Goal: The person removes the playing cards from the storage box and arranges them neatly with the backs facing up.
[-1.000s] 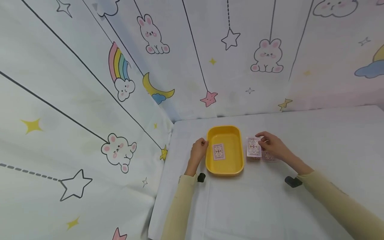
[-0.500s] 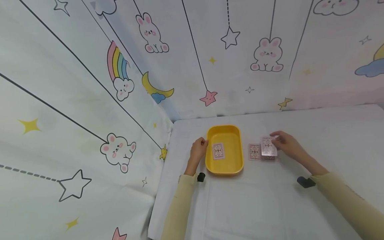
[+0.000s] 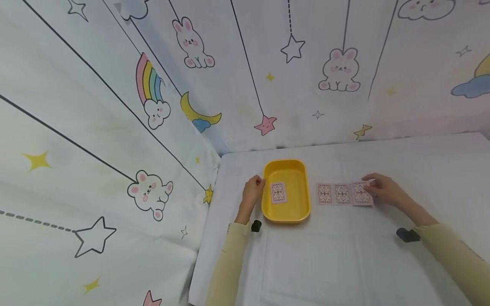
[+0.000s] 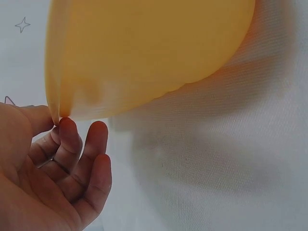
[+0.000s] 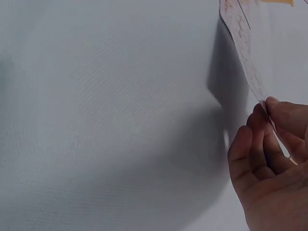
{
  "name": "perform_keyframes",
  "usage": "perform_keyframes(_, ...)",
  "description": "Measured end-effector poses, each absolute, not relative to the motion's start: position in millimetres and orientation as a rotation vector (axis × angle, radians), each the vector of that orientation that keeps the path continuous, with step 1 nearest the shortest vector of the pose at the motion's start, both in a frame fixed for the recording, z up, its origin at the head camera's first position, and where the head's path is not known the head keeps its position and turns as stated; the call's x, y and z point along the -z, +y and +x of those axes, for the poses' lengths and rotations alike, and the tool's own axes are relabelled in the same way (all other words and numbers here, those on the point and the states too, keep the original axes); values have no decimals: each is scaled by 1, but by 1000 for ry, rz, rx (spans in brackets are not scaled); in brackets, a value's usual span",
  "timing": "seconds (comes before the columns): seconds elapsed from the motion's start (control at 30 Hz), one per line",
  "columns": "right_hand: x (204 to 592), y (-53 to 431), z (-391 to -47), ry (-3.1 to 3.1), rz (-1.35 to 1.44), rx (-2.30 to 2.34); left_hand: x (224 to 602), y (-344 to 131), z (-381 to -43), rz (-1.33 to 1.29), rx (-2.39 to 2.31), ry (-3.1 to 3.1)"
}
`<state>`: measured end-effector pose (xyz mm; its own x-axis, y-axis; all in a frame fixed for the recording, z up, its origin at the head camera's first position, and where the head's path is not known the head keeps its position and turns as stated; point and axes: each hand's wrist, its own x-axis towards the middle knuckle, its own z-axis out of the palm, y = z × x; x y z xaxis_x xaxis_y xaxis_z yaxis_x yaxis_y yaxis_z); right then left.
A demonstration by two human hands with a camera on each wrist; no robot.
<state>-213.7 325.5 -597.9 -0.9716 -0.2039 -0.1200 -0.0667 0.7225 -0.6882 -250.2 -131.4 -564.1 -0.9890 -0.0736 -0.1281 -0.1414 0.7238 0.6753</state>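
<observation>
My left hand (image 3: 252, 191) pinches the left rim of a yellow tray (image 3: 286, 219); in the left wrist view its thumb and fingertip grip the tray's edge (image 4: 144, 57). One playing card (image 3: 278, 193), patterned back up, lies inside the tray. My right hand (image 3: 386, 191) holds another playing card (image 3: 360, 194) by its right edge, close over the table at the end of a row. In the right wrist view that card (image 5: 243, 48) is seen nearly edge-on between thumb and fingers. Left of it, two face-down cards lie side by side, a near card (image 3: 342, 194) and a far-left card (image 3: 324, 194).
A white cloth (image 3: 306, 263) covers the table. Behind and to the left hangs a white curtain (image 3: 229, 85) printed with bunnies, stars and a rainbow. A dark wrist camera (image 3: 408, 235) sits under the right forearm, another camera (image 3: 256, 226) by the left.
My right hand has moved rightward with its card, from over the first card, past the second, to a spot right of both, and lower. The left hand stays on the tray rim.
</observation>
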Motion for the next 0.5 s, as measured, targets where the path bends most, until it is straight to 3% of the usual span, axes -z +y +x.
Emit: perform_keyframes(0.5,602,313,-211,2892,-286,1007,565,-131,-251,-183,-1109,2826)
